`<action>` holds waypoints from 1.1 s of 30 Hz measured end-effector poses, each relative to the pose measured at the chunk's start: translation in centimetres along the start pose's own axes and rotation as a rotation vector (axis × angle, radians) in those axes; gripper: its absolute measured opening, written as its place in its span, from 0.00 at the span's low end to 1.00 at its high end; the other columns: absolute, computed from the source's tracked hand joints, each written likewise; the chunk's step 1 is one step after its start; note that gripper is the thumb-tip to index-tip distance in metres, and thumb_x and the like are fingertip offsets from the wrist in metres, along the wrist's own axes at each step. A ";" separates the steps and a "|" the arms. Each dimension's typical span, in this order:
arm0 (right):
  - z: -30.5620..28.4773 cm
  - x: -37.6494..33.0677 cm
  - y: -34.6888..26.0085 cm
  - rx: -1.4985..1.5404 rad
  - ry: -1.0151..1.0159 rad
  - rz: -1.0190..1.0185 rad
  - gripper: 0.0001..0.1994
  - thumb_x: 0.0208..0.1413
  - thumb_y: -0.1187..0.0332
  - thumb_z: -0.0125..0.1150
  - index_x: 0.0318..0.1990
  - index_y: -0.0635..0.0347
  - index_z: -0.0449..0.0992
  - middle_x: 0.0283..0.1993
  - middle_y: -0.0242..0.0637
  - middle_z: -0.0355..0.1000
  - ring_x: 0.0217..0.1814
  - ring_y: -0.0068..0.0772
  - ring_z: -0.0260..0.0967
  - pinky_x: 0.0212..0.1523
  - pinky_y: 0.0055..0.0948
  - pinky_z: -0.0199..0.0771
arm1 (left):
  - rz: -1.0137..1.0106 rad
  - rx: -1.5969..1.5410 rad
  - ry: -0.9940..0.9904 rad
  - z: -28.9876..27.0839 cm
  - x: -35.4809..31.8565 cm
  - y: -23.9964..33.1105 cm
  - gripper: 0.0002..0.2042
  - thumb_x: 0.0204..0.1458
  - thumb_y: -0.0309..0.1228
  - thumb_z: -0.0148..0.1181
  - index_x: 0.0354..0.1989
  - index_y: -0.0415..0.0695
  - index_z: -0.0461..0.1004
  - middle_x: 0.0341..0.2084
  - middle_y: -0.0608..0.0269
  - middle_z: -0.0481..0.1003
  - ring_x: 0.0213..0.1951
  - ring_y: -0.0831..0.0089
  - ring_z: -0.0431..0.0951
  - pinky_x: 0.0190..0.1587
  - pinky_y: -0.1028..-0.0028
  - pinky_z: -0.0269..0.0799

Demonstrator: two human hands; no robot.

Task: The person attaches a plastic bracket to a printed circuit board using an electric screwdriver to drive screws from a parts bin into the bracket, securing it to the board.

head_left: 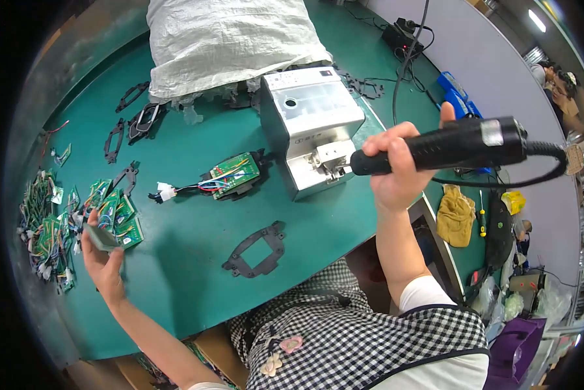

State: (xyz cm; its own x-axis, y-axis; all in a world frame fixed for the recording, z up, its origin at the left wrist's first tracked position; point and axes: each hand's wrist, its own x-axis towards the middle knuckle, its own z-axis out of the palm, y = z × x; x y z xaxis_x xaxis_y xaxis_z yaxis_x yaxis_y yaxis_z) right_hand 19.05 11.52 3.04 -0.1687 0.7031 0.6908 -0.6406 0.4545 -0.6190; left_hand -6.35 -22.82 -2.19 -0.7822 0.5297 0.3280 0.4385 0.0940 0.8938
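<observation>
My right hand (399, 169) is wrapped round a black electric screwdriver (454, 148), its front end pointing left at the outlet of a silver screw feeder (315, 107). Whether the bit touches a screw there is too small to tell. At the left, my left hand (105, 266) pinches a small circuit board (101, 238) between thumb and fingers, beside a heap of wired green boards (45, 234). Between my hands lies a black plastic frame (232, 259). Farther back, a green board with coloured wires (238, 174) rests on another black frame, its white connector (166, 192) to the left.
A white woven sack (233, 45) stands at the back of the green table, with several black frames (114, 141) left of it. Right of the feeder are blue trays (458, 94), a tan glove (456, 216) and a yellow-handled screwdriver (482, 223). People (558, 88) are at the far right.
</observation>
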 end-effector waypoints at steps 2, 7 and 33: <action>-0.2 0.0 1.0 -0.013 -0.033 -0.020 0.39 0.43 0.78 0.51 0.61 0.61 0.35 0.21 0.38 0.66 0.20 0.26 0.65 0.27 0.23 0.69 | 0.166 -0.287 0.238 0.2 -0.5 -2.0 0.28 0.44 0.31 0.61 0.53 0.36 0.58 0.53 0.55 0.61 0.53 0.65 0.63 0.49 0.70 0.62; -1.0 -0.9 2.4 0.025 -0.227 0.065 0.40 0.42 0.80 0.53 0.60 0.66 0.34 0.22 0.37 0.67 0.21 0.25 0.65 0.26 0.20 0.67 | 0.255 -0.205 0.474 -1.0 -2.2 0.7 0.30 0.46 0.38 0.59 0.55 0.36 0.56 0.52 0.53 0.62 0.51 0.67 0.64 0.42 0.76 0.65; 5.5 -9.7 3.8 0.163 -0.315 0.435 0.42 0.40 0.85 0.53 0.61 0.67 0.33 0.21 0.35 0.65 0.20 0.19 0.61 0.23 0.16 0.62 | -0.054 0.656 -0.314 19.1 -9.0 5.5 0.25 0.31 0.27 0.66 0.44 0.38 0.70 0.36 0.56 0.64 0.41 0.61 0.63 0.46 0.64 0.56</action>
State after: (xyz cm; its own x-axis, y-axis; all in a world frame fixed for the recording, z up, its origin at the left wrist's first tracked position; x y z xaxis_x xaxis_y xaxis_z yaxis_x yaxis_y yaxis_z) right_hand 14.11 3.42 -3.98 -0.6432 0.5979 0.4784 -0.5651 0.0511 -0.8235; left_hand 11.53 -10.95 -6.07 -0.6897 0.7175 0.0973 0.6547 0.5606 0.5070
